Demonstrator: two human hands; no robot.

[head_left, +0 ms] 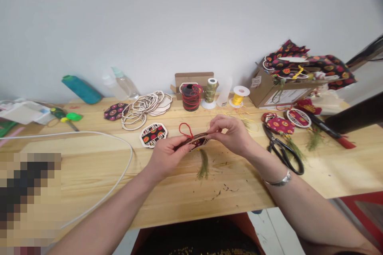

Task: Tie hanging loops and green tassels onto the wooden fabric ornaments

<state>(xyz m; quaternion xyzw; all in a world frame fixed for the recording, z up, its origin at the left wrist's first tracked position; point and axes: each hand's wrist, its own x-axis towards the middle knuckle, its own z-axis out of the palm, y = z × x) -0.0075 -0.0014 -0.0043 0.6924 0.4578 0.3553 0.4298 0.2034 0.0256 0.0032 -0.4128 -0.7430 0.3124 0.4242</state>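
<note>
Between my two hands is a flat pendant ornament [198,142] of wood and dark patterned fabric, tilted so its edge shows. My left hand [167,155] is closed on its left side, thumb on the near face. The thumb and fingertips of my right hand [229,133] pinch its right edge. A red cord loop [186,128] stands up from the ornament, and a green tassel [203,165] hangs below it. Just left, another fabric-filled wooden ornament [153,135] lies flat on the table. Fingers hide part of the held ornament.
Wooden frames [143,103] are piled behind my left hand. A red cord spool [190,97], a green thread spool [211,89] and a yellow thread spool [238,97] stand along the wall. Black scissors [283,151] lie right, near a cardboard box [281,93]. A white cable [130,155] curves left.
</note>
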